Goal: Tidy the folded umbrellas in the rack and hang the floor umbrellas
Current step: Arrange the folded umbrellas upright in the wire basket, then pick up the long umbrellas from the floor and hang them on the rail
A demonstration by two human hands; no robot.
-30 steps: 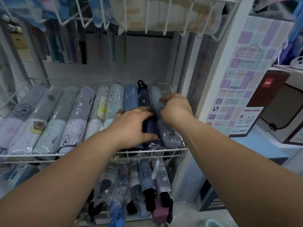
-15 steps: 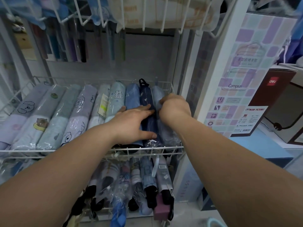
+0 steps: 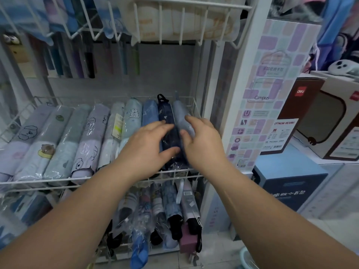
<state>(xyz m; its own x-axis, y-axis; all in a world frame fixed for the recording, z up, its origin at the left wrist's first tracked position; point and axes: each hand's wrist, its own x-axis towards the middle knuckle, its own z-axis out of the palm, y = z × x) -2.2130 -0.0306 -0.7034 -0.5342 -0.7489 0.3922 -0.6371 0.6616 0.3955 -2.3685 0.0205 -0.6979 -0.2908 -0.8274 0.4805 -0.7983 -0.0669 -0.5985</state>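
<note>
**Fingers [image 3: 158, 126] on the navy umbrella [image 3: 166, 115], right end of the rack [image 3: 58, 181]**

The left hand [image 3: 149, 146] lay flat, its fingers straight across the blue umbrella [image 3: 150, 113] and the navy one. Its thumb pressed the navy sleeve near the front rail. The right hand [image 3: 204, 146] curled round the grey-blue umbrella [image 3: 179, 111], last in the row beside the rack's right wire side. Its thumb was wedged between that umbrella and the navy one.

Both palms hid the middles of these three umbrellas. How far the right fingertips reached round the grey-blue one could not be made out.

Half a second before, the right hand had been bunched like a fist; now its fingers were looser and spread. The left hand had barely shifted.

Pastel umbrellas [image 3: 87, 136] in plastic sleeves filled the tier to the left, side by side. Lower umbrellas [image 3: 171, 210] slanted handle-down on the tier beneath, their ends blurred. A wire basket [image 3: 180, 37] hung above. To the right stood a white post [image 3: 239, 94] with a chequered Campus panel [image 3: 262, 98], then stacked boxes [image 3: 310, 117] above the tiled floor [image 3: 213, 257].
</note>
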